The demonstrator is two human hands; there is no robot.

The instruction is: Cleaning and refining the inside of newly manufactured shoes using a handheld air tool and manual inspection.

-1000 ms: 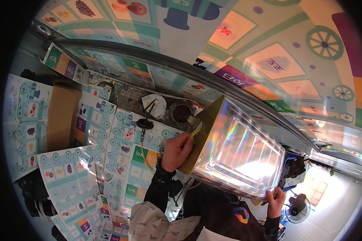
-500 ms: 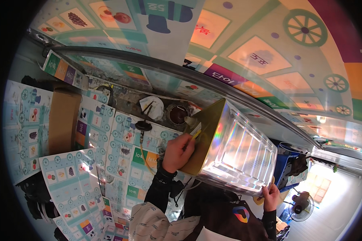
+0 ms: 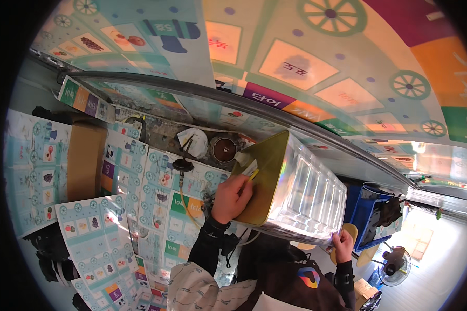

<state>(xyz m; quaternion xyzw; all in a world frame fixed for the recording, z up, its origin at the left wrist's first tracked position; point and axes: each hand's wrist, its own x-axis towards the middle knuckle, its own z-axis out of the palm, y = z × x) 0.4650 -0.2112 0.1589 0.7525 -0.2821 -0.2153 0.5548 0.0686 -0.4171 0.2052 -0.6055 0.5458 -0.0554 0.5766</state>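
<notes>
In the head view, a large rectangular metal can [image 3: 311, 192] with shiny silver sides is held tilted on its side in front of the body, its golden end [image 3: 267, 194] turned to the left. That end is gripped by the left hand [image 3: 232, 199], whose fingers are curled tight just beside a small yellow strip [image 3: 253, 174]. The lower far corner is clamped between the thumb and fingers of the right hand [image 3: 342, 246]. The can's pale, translucent spout [image 3: 239, 157] is held close to a round container with dark brown contents [image 3: 224, 150]; whether they touch cannot be told. Beside that container, a crumpled-looking white round piece [image 3: 193, 142] and a black disc-shaped fitting with thin rods [image 3: 182, 165] are seen. At the left, a brown cardboard piece [image 3: 86, 160] is surrounded by pale blue printed sheets [image 3: 96, 233], while a blue plastic crate [image 3: 354, 210] is placed beyond the can's silver base.
</notes>
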